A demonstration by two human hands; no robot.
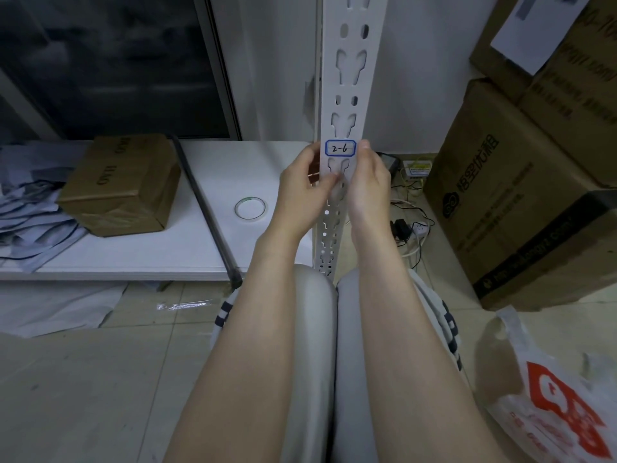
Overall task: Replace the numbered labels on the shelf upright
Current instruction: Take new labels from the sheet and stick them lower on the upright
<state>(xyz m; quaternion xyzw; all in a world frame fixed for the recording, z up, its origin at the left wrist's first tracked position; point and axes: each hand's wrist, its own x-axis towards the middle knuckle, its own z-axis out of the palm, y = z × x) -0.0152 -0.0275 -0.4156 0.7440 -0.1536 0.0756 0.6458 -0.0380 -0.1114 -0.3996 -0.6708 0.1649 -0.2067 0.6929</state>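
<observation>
I am observing the label [340, 148], blue-bordered and marked "2-6", sitting on the front face of the white shelf upright [350, 81], between two slot cut-outs. The left hand [302, 188] is gripping the upright at its left edge, fingers curled, thumb lying on the front face just below the label. The right hand [369, 185] is reaching along the right edge, one fingertip touching the label's border; I cannot tell whether it is gripping. A tape roll [250, 218] is lying flat on the white surface [207, 248], near a cardboard box [123, 185].
</observation>
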